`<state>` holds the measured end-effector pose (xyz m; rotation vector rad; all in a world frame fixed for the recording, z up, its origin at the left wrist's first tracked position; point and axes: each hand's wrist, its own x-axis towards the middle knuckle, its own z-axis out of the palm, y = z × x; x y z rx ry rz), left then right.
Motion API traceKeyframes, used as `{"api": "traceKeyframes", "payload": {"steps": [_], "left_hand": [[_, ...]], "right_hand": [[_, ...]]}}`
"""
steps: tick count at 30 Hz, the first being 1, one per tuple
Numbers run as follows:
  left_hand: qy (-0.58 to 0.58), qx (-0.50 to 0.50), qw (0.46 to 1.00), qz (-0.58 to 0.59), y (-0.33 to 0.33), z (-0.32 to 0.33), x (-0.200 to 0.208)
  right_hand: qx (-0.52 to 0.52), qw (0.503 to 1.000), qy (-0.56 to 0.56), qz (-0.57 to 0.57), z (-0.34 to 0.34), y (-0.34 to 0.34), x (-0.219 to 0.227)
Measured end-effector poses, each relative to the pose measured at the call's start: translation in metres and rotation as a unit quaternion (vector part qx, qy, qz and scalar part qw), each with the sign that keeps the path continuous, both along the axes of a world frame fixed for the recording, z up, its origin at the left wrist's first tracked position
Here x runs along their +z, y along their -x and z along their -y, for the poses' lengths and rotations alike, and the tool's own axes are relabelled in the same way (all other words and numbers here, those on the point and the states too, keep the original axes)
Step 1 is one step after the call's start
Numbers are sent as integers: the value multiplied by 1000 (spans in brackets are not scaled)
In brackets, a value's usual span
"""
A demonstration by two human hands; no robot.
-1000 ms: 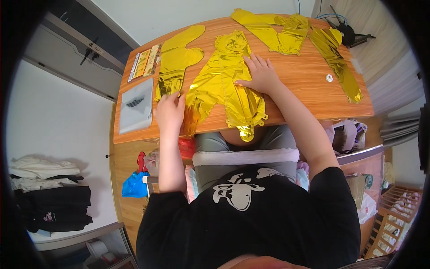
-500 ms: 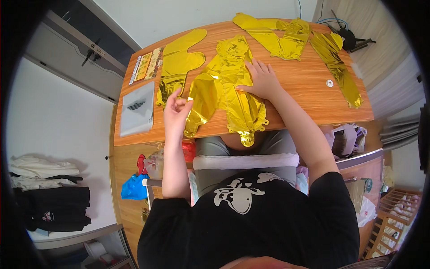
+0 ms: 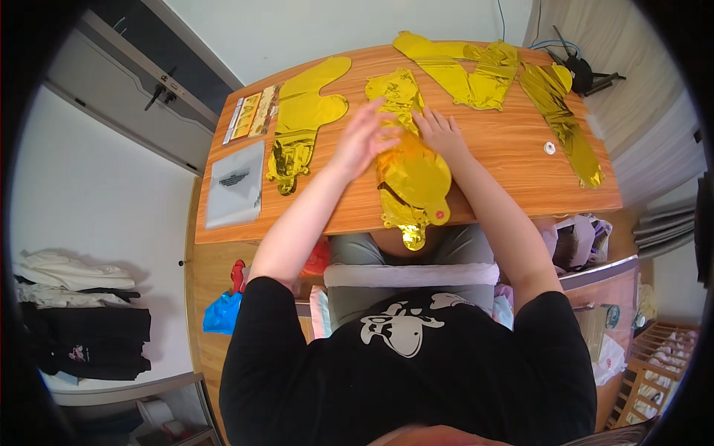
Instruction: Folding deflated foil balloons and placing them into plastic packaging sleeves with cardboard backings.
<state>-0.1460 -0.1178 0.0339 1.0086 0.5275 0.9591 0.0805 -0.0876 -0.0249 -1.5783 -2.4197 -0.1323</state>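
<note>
A flat gold foil balloon [image 3: 418,172] lies in front of me. One section is folded over its lower body, and its tabbed end hangs over the table's near edge. My right hand [image 3: 444,138] rests flat at its right side, fingers stretched toward the far edge. Over the balloon's left side is my left hand [image 3: 363,140], somewhat blurred, its fingers apart with nothing gripped in them. Left of it lies another gold foil balloon [image 3: 301,111]. Two more, a zigzag one [image 3: 472,67] and a long narrow one [image 3: 558,115], lie at the far right.
On the wooden table [image 3: 506,178], a printed card pack [image 3: 251,115] and a clear plastic bag [image 3: 234,186] lie at the left. A small white ring-shaped roll [image 3: 550,149] sits at the right. A black device with antennas [image 3: 584,74] stands beyond the far right corner.
The middle balloon's left section has been folded to the right, over its body. My left hand has moved right and away from me, its fingers now spread. My right hand stays on the balloon.
</note>
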Motion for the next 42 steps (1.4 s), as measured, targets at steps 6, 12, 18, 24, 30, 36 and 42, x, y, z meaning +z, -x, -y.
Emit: {"api": "traceKeyframes", "payload": {"steps": [6, 12, 18, 24, 30, 36, 42], "left_hand": [[-397, 131, 733, -537, 64, -21, -14], [-508, 74, 595, -618, 49, -25, -13], [-478, -4, 542, -691, 44, -34, -13], [-462, -31, 533, -708, 40, -37, -5], [-481, -35, 559, -674, 38, -46, -9], [-472, -42, 567, -674, 33, -46, -10], [-475, -23, 634, -610, 38, -51, -14]], "right_hand": [[5, 999, -41, -7, 2, 3, -3], [0, 1000, -30, -2, -3, 1, -4], [4, 999, -24, 39, -5, 2, -5], [1, 1000, -3, 19, 2, -1, 3], [8, 1000, -6, 3, 5, 0, 7], [0, 1000, -18, 1, 1, -1, 1], [-18, 998, -14, 51, -19, -8, -20]]}}
